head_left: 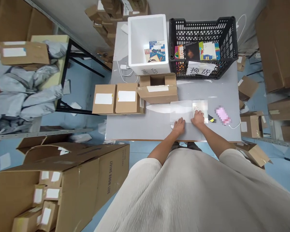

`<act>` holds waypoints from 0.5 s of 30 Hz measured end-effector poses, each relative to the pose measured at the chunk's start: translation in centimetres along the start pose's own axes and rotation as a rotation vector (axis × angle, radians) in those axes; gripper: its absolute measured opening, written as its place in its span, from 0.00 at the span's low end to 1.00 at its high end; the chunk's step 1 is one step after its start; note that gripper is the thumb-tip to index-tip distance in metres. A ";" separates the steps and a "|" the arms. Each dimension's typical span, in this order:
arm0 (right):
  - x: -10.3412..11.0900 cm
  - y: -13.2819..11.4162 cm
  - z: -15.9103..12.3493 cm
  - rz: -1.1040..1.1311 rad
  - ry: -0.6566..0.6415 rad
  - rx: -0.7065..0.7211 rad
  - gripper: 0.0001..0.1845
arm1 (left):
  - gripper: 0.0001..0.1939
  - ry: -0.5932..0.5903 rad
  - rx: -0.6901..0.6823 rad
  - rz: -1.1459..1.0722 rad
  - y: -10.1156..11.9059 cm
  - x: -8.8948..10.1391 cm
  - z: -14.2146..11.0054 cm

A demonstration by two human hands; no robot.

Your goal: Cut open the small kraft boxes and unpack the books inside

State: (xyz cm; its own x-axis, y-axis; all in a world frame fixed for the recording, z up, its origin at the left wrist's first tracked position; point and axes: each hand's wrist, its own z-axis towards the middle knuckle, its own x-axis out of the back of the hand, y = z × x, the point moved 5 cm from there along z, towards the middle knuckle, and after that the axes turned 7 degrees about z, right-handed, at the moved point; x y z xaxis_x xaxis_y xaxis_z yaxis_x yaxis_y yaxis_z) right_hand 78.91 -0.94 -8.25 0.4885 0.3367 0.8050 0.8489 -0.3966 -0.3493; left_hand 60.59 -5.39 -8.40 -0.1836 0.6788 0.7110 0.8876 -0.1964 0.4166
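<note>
A white sheet [181, 109] lies flat on the table in front of me. My left hand [179, 125] rests on its lower part, fingers stretched out. At the sheet's right end is a pale, thin rectangular item like a booklet or card [203, 106]; its print is too faint to read. My right hand [198, 118] presses on that item with fingers apart, covering its lower left part. Just right of it lies a small black and yellow tool [211, 119], perhaps a cutter. A blurred pink object [222, 115] with a white cable sits farther right.
Behind stand an open carton [159, 94], two closed cartons [103, 99], a white foam box [147, 69] and a black crate [203, 75], the last two holding books. A large carton [94, 180] with small boxes stands at left. Grey parcels [14, 87] fill the left shelf.
</note>
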 end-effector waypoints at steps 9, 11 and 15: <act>3.3 -1.3 -1.1 -0.099 -0.096 0.089 0.27 | 0.38 -0.011 -0.036 -0.049 -0.4 0.1 0.2; 4.8 -1.7 -1.4 -0.115 -0.093 0.102 0.28 | 0.38 -0.021 -0.042 -0.034 -0.5 0.2 0.3; 8.6 -1.9 -2.2 -0.163 -0.034 0.116 0.28 | 0.37 -0.069 -0.050 0.024 -0.6 0.5 0.1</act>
State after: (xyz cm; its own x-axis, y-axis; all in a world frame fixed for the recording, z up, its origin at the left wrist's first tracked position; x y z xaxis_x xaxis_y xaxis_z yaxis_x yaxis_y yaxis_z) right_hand 81.05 0.84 0.34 0.3475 0.4181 0.8393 0.9340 -0.2337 -0.2702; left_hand 59.99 -4.80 -8.35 -0.1317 0.7201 0.6813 0.8687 -0.2472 0.4292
